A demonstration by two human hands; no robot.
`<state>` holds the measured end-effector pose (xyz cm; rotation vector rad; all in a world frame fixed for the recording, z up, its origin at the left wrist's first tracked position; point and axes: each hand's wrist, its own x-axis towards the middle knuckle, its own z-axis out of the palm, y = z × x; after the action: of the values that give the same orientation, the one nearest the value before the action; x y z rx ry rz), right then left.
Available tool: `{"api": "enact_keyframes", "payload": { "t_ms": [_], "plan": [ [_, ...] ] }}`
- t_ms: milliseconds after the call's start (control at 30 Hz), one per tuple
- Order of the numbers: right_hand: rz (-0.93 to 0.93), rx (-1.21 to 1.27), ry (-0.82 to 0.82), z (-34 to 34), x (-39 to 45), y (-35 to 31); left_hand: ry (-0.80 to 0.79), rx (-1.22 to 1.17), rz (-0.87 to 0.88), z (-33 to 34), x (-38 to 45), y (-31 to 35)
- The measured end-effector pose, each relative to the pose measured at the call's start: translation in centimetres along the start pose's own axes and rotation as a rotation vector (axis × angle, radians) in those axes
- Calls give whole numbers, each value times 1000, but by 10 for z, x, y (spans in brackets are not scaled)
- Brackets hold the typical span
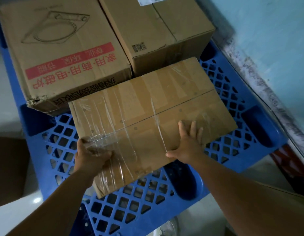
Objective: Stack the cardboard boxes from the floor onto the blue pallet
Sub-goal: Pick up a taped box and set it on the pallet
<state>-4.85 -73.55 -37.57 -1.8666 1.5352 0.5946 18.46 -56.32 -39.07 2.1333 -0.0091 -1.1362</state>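
Blue plastic lattice is spreading under everything: the blue pallet [147, 206] is lying on pale floor beside a light blue wall [275, 40] with a grimy base. Beyond the fingertips, at the pallet's far side, two boxes are sitting side by side and touching: the printed box [62, 53], bearing red lettering and a line drawing, with a torn near corner, and the plain box [156, 31], carrying a small code mark and a label at its far edge. Directly under the fingers, the taped box [147, 120] is resting on the lattice, its far edge lying against the two boxes behind it, clear tape crossing its top. The left hand [91, 155] is gripping that box's near left corner, fingers curled over the edge onto the crinkled tape. The right hand [187, 143] is pressing flat on the lid, fingers straight and spread, thumb lying along the near edge. Nearer than both wrists, a white shoe [168, 227] is showing beside the pallet's edge.
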Motion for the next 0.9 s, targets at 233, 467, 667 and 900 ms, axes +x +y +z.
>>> {"api": "enact_keyframes", "payload": {
  "t_ms": [233, 467, 667, 900],
  "plan": [
    [-8, -4, 14, -29, 29, 16, -41, 2, 2, 26, 7, 27],
    [-3, -31, 28, -44, 41, 22, -43, -10, -9, 42, 9, 40],
    [-8, -36, 25, -53, 46, 30, -53, -13, -3, 52, 4, 44],
    [-5, -19, 29, -53, 40, 30, -81, -104, -7, 49, -8, 52]
  ]
}}
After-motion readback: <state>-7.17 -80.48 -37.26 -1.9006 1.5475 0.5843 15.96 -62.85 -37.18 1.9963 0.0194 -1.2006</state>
